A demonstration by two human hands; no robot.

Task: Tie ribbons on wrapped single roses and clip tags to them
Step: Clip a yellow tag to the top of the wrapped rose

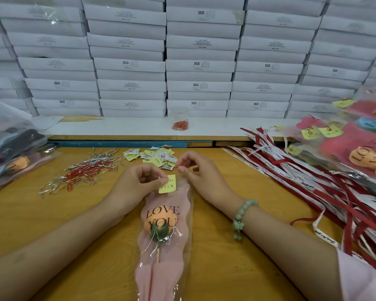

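Rose (161, 227) between hands, left hand (137, 181) pinching tag (168, 185), right hand (198, 170) pinching clip (177, 168)

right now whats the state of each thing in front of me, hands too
wrapped rose, lying flat, no ribbon tied yet
yellow tag, held against the rose's far end, no clip on it
left hand, pinching the tag
right hand, pinching a red clip
ribbons, loose pile, untied
jar, upright, nearly empty

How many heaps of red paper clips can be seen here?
2: one loose heap on the table at the left, one in the clear jar on the white shelf behind. Others may be hidden.
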